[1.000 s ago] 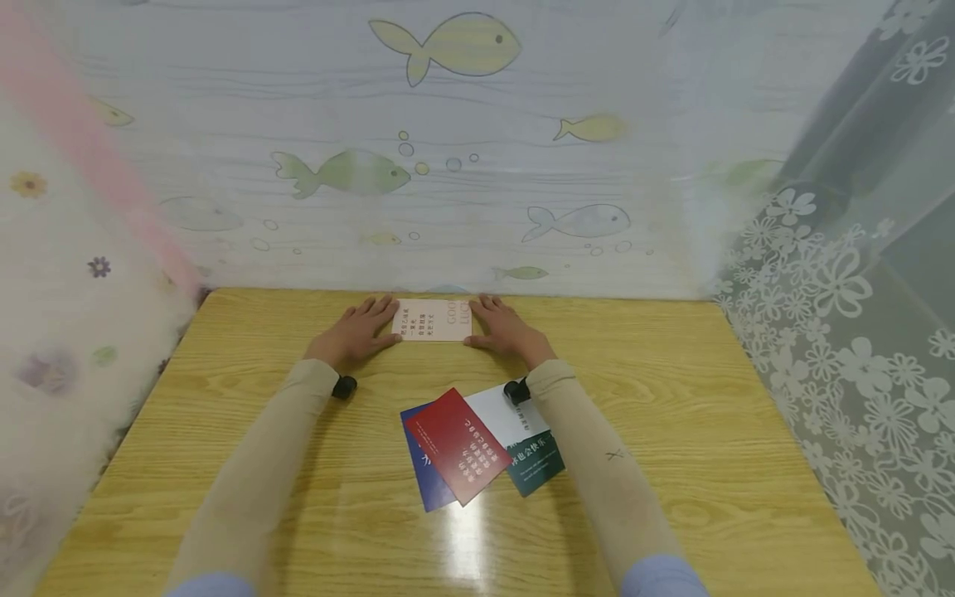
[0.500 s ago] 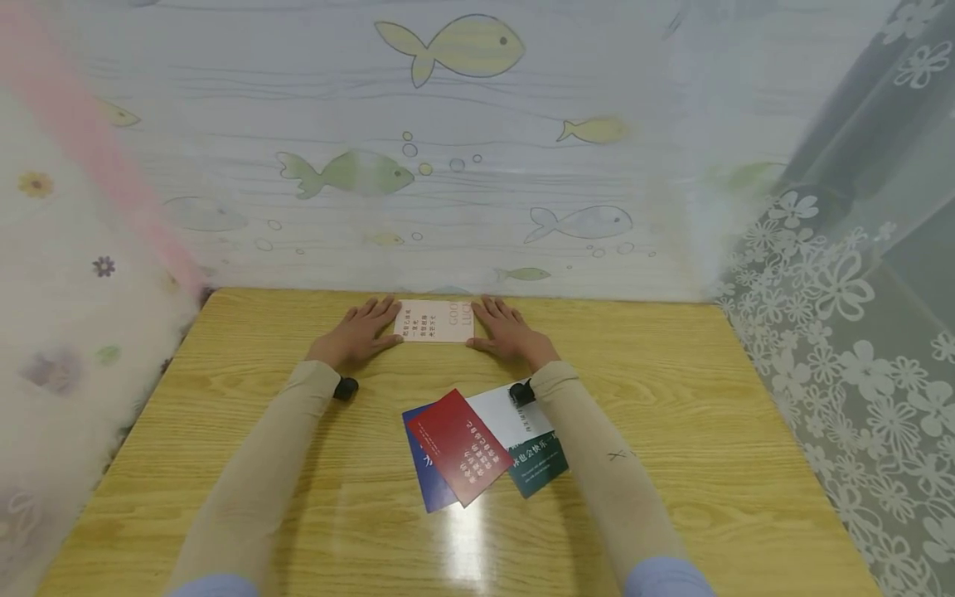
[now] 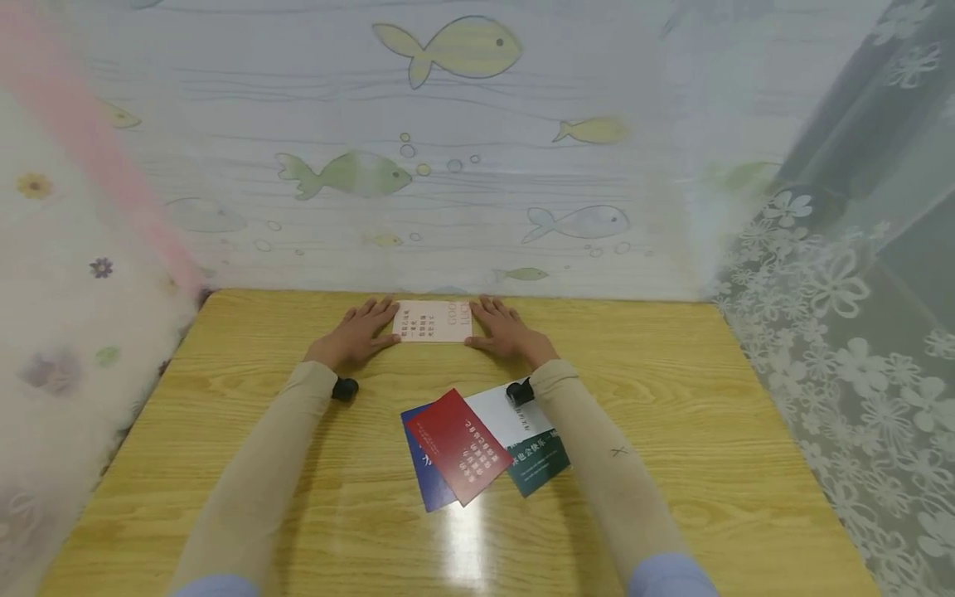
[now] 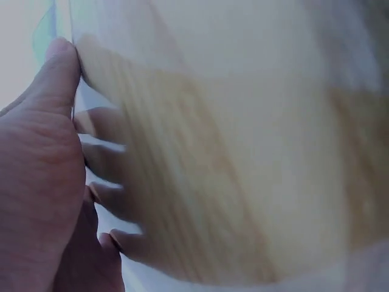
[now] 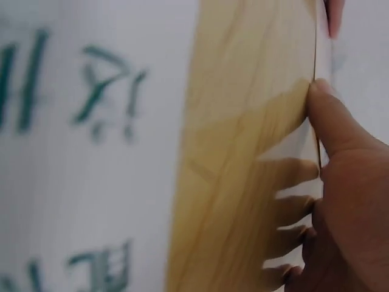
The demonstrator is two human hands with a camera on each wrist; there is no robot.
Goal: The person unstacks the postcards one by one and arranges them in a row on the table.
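Observation:
A pale pink card with dark lettering and "GOOD LUCK" on it lies flat near the far edge of the wooden table. My left hand rests at its left end, thumb and fingers extended. At the right end lies my right hand, its fingers likewise stretched out and touching the card's edge. From close up, the left wrist view has the left hand low against the tabletop, its thumb apart from the other fingers. The right wrist view shows the right hand in a similar pose.
Nearer to me, a red card overlaps a blue card and a white card. A green card lies partly under the white one, beside my right forearm. Behind the table hangs a fish-patterned curtain.

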